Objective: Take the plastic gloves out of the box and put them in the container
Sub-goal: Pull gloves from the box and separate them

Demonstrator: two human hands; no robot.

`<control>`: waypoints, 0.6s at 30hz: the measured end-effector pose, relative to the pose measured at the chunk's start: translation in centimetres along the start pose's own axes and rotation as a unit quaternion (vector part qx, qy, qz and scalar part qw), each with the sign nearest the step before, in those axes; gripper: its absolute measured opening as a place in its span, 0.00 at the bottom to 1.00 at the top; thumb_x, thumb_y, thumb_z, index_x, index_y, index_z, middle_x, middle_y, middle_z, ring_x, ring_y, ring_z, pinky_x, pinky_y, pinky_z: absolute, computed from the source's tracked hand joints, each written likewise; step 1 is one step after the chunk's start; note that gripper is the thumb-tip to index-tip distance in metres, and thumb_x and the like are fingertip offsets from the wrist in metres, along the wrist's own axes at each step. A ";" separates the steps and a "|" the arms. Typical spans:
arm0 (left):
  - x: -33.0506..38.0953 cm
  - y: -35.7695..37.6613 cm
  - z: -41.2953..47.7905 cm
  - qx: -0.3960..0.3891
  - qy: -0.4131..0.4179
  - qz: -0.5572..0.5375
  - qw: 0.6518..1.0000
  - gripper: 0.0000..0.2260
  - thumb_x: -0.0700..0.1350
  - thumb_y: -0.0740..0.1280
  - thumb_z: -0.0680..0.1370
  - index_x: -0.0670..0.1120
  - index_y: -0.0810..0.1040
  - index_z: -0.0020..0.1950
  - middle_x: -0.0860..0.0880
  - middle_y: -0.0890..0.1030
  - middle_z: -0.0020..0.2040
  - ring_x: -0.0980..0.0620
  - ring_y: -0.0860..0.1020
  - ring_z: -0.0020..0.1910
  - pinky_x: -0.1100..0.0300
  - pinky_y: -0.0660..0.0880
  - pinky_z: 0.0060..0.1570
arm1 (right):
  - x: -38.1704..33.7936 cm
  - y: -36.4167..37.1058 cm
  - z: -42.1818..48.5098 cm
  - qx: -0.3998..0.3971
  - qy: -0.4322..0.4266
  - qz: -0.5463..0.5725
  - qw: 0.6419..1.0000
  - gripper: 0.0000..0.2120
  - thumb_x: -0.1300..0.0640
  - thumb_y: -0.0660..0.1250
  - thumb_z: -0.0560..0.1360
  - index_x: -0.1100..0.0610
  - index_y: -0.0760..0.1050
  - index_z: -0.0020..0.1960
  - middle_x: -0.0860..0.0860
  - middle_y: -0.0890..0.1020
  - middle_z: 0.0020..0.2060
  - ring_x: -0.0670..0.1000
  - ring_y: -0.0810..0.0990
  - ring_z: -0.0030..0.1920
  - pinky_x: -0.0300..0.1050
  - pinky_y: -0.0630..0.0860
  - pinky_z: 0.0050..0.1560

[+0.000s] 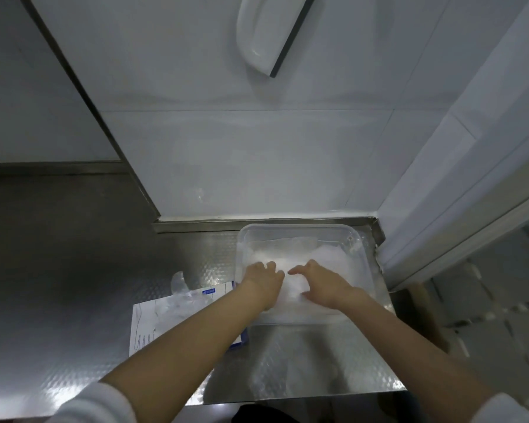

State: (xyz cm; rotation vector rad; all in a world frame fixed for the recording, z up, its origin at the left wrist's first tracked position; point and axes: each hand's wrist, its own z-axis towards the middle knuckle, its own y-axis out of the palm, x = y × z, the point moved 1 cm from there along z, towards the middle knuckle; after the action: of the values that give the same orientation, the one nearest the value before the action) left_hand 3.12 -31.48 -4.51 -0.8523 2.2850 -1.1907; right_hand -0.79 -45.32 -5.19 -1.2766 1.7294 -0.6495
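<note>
Embossed steel worktop (pixel 303 361) underfoot of everything. White-and-blue cardboard box (pixel 153 319) lies to my left, with some loose clear plastic gloves (pixel 180 285) at its mouth, so I judge there is more to move. Left hand (pixel 261 280) has its fingers tucked down, and I cannot tell if it grips anything. Right hand (pixel 321 286) has its fingers spread flat on the white glove heap (pixel 327 257) inside the clear plastic container (pixel 300 228). White tiled wall (pixel 257 163) stands close behind.

Tabletop (pixel 58 270) free to left & in front of container (pixel 300 227); wall (pixel 257 166) close behind, box (pixel 147 319) just beside its left.
</note>
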 end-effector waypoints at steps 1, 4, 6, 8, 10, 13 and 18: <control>0.4 0.5 0.3 -0.032 -0.001 0.003 0.999 0.24 0.43 0.61 0.79 0.43 0.58 0.73 0.40 0.62 0.70 0.39 0.68 0.65 0.50 0.68 0.60 | 0.4 0.4 0.4 -0.024 0.014 -0.031 0.999 0.28 0.59 0.67 0.75 0.48 0.63 0.72 0.54 0.66 0.66 0.54 0.73 0.61 0.46 0.72 0.61; 0.7 1.6 1.0 -0.081 0.001 -0.030 0.996 0.25 0.42 0.63 0.79 0.44 0.57 0.74 0.40 0.58 0.73 0.35 0.66 0.67 0.46 0.67 0.64 | 1.5 1.0 1.0 -0.034 0.030 -0.076 0.996 0.32 0.62 0.66 0.74 0.47 0.59 0.74 0.54 0.63 0.68 0.55 0.70 0.65 0.47 0.70 0.61; 0.3 2.0 1.2 -0.093 0.011 -0.046 0.995 0.26 0.42 0.62 0.79 0.45 0.56 0.75 0.39 0.55 0.75 0.35 0.64 0.69 0.46 0.65 0.66 | 2.0 1.3 1.2 -0.048 0.033 -0.102 0.993 0.33 0.59 0.67 0.75 0.45 0.56 0.75 0.54 0.57 0.73 0.56 0.63 0.71 0.48 0.64 0.68; 0.1 2.0 0.9 -0.097 0.019 -0.048 0.994 0.26 0.43 0.60 0.80 0.45 0.55 0.77 0.40 0.53 0.76 0.35 0.62 0.70 0.46 0.63 0.67 | 2.3 1.1 1.2 -0.073 0.041 -0.098 0.992 0.33 0.55 0.66 0.76 0.44 0.55 0.75 0.53 0.52 0.76 0.55 0.56 0.75 0.49 0.57 0.72; 0.0 1.7 0.5 -0.083 0.024 -0.045 0.995 0.24 0.42 0.59 0.81 0.45 0.58 0.76 0.40 0.57 0.75 0.38 0.65 0.69 0.48 0.65 0.65 | 2.2 0.5 1.2 -0.082 0.036 -0.065 0.994 0.30 0.57 0.65 0.76 0.47 0.58 0.75 0.53 0.56 0.75 0.54 0.58 0.74 0.47 0.58 0.72; -0.1 0.5 -0.6 -0.030 0.039 -0.032 0.998 0.15 0.42 0.58 0.81 0.43 0.68 0.68 0.42 0.72 0.65 0.42 0.74 0.60 0.53 0.70 0.56 | 1.5 -0.8 0.2 -0.069 0.041 -0.032 0.996 0.24 0.59 0.62 0.78 0.52 0.63 0.73 0.52 0.63 0.73 0.52 0.63 0.72 0.44 0.61 0.69; -1.6 -2.2 -3.9 0.170 0.043 -0.087 0.981 0.14 0.42 0.56 0.82 0.46 0.72 0.65 0.47 0.77 0.61 0.47 0.75 0.58 0.55 0.66 0.60 | -2.3 -2.2 -2.8 0.059 0.024 -0.013 0.998 0.16 0.56 0.56 0.81 0.52 0.70 0.68 0.49 0.78 0.62 0.51 0.75 0.62 0.46 0.72 0.61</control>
State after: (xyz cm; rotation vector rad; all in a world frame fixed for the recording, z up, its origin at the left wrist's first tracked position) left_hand 2.59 -29.05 -0.42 -0.8930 2.0159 -1.6670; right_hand -1.96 -44.14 -1.30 -1.2123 1.6882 -0.7916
